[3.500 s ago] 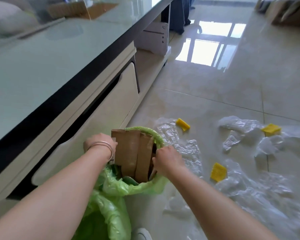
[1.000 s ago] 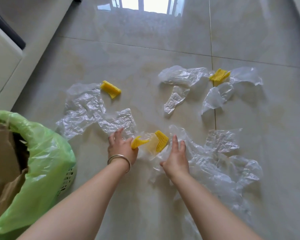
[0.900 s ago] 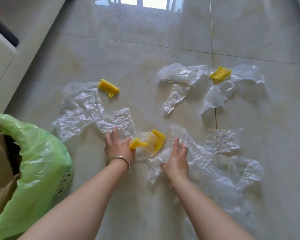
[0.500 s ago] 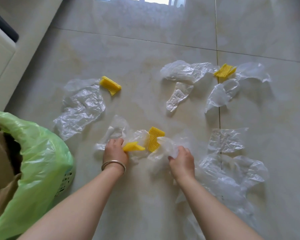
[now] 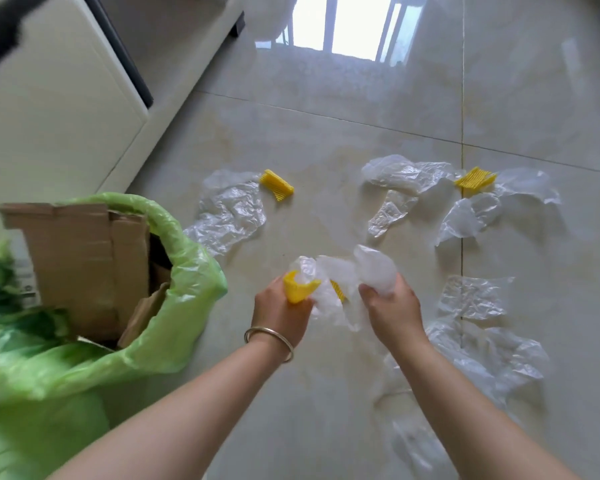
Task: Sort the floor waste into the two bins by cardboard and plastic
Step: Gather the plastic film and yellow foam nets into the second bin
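My left hand (image 5: 282, 312) is closed on a yellow foam piece (image 5: 298, 292) and clear plastic film, lifted off the floor. My right hand (image 5: 392, 308) grips a bunch of clear plastic film (image 5: 374, 270); a second yellow piece (image 5: 338, 291) shows through the film between the hands. At the left stands a bin with a green liner (image 5: 184, 271), holding brown cardboard (image 5: 84, 258). More clear film (image 5: 229, 213) and yellow pieces (image 5: 277, 185) (image 5: 475, 178) lie scattered on the tiled floor.
A white cabinet (image 5: 59, 98) with a dark edge runs along the left. Crumpled film lies at the right (image 5: 471, 297) and lower right (image 5: 482, 358), and at the back (image 5: 406, 173). Glossy floor tiles reflect a window at the top.
Both hands gathered the film and yellow pieces from the floor and raised them. The view swung left, so the cardboard bin shows more fully.
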